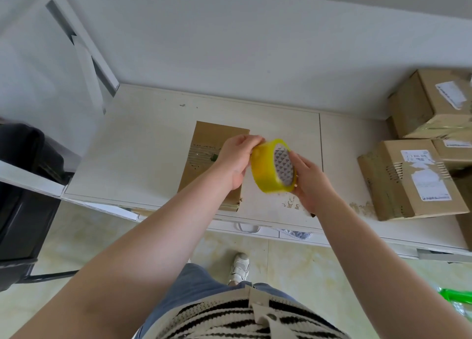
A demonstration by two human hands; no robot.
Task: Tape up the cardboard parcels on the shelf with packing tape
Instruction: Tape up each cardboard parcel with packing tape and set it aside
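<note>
Head view is showing me both hands raised over the white shelf, holding a yellow roll of packing tape between them. My left hand is curling its fingers over the roll's upper left rim, gripping it there. My right hand is cupping the roll's right face and lower edge, thumb lying against the patterned core, so it is grasping the roll too. The roll is standing tilted, its core facing right and toward me, hovering above the shelf's middle, near the front edge.

A flat cardboard parcel is lying on the shelf directly under my left hand and forearm, reaching from mid-depth to the front edge; torn tape marks are showing on its top. I am seeing a labelled parcel sitting near the right front corner, and a stack of more parcels piling up behind it toward the right back corner, against the wall. A black bin is standing off the shelf's left edge.
</note>
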